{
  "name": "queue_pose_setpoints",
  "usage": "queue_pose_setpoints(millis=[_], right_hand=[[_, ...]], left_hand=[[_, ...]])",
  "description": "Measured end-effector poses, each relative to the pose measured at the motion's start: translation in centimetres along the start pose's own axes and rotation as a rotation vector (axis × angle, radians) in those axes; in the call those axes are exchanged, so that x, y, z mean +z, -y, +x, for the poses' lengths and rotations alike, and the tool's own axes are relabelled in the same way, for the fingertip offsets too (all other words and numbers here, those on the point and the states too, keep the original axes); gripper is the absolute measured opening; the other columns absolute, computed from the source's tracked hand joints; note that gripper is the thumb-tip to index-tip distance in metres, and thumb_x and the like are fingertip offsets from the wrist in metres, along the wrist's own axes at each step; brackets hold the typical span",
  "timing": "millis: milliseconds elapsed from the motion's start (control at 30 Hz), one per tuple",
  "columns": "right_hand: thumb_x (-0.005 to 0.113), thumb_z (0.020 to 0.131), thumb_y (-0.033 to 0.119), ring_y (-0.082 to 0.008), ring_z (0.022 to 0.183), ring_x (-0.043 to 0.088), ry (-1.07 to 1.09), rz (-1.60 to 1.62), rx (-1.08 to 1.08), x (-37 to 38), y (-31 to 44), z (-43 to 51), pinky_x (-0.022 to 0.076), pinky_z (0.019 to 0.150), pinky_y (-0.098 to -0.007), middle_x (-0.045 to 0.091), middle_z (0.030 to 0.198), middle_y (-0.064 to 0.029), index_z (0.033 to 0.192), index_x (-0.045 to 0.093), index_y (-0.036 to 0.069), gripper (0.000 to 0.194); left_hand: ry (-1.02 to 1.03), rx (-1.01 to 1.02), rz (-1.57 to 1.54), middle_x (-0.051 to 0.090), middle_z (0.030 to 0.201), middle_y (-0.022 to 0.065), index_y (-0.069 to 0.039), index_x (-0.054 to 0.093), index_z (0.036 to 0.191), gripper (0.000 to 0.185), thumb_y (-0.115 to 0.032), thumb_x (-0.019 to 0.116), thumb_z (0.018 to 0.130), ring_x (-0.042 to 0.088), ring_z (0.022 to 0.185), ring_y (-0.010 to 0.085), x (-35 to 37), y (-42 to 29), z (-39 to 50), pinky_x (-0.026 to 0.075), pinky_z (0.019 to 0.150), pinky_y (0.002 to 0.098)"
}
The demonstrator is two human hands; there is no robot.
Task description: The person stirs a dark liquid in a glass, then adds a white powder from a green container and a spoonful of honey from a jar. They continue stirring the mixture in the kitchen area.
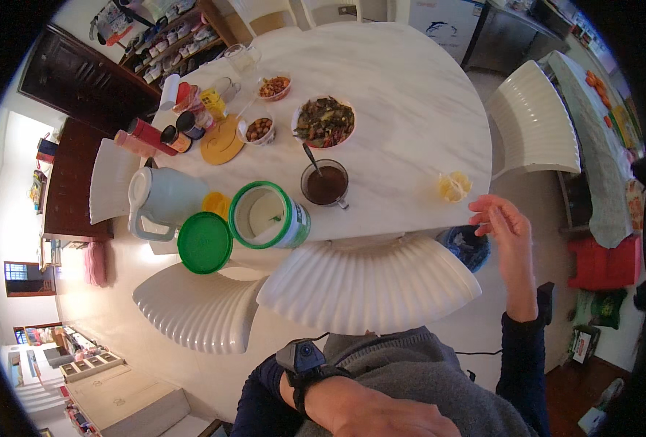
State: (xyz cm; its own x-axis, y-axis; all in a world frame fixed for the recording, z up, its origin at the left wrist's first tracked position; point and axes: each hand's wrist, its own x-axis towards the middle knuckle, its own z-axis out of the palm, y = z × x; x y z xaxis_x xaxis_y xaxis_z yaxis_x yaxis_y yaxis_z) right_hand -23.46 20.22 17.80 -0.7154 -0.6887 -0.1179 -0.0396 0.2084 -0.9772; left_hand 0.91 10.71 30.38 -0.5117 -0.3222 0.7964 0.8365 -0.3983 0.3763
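Note:
My right hand [500, 221] hovers by the right front edge of a marble-patterned table [405, 131], its fingers loosely extended and nothing visible in them. Just beyond the fingertips, peeled citrus fruit [455, 186] lies on the tabletop. My left hand [391, 415], with a small camera strapped to its wrist, rests in front of my grey top; the lower frame edge cuts off its fingers. Towards the middle stands a glass mug [325, 184] of brown liquid with a spoon in it. To its left is an uncovered green-rimmed tub [262, 216], beside a green lid [205, 242].
White ribbed chairs [369, 287] stand at the table's near side, another chair [538, 120] at the right. A bin with a blue liner [467, 248] sits below the edge. A pale-blue jug [172, 194], bowl of cooked greens [324, 121] and several jars [176, 139] occupy the table.

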Motion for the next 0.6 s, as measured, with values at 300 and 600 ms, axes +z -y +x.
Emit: queue_pose_setpoints(millis=[300, 600], right_hand=[[0.056, 0.098, 0.03, -0.0173, 0.088, 0.063, 0.391, 0.06, -0.364, 2.6, 9.2, -4.4, 0.0511, 0.078, -0.029, 0.066, 0.106, -0.0126, 0.117, 0.063, 0.0, 0.035], [0.077, 0.081, 0.032, -0.021, 0.084, 0.06, 0.396, -0.297, -0.615, 4.2, 10.7, -3.9, 0.0497, 0.071, -0.0309, 0.058, 0.098, -0.0111, 0.101, 0.065, 0.002, 0.037]], left_hand=[[-0.098, -0.459, -0.114, 0.054, 0.073, 0.01, -0.004, 0.056, 0.085, 0.057, -0.056, 0.04, 0.099, 0.051, 0.063, 0.0203, -4.1, 2.5, -2.6, 0.039, 0.057, 0.0321], [-0.721, -1.121, 0.165, 0.06, 0.097, 0.0128, 0.003, 0.056, 0.112, 0.088, -0.075, 0.02, 0.093, 0.062, 0.089, 0.0205, -6.1, 4.9, -4.6, 0.054, 0.076, 0.0344]])
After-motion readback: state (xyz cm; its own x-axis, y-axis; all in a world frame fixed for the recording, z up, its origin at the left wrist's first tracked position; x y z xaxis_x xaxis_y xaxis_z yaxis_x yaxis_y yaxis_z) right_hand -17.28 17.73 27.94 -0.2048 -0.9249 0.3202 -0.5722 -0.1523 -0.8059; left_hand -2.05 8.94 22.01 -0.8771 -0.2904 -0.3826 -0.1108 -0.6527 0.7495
